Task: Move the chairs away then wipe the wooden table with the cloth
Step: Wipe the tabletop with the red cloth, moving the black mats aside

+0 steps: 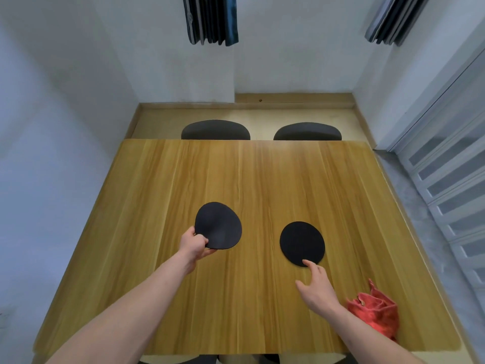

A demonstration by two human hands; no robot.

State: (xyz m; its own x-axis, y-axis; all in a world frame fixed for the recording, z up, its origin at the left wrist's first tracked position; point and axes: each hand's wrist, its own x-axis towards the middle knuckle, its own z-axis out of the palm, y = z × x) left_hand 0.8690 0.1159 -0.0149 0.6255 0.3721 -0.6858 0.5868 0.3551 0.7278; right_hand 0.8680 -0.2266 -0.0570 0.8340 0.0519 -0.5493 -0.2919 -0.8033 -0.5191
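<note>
On the wooden table [249, 179], left hand [193, 245] pinches a round black mat [218, 225]; right hand [316, 287], fingers relaxed, touches another round mat [301, 243] beside crumpled red cloth [375, 311].

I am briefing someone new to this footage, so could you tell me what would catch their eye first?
Two black round mats on the wooden table: the left hand pinches the left mat at its edge, while a right hand finger touches the right mat. A crumpled red cloth lies near the right forearm.
</note>
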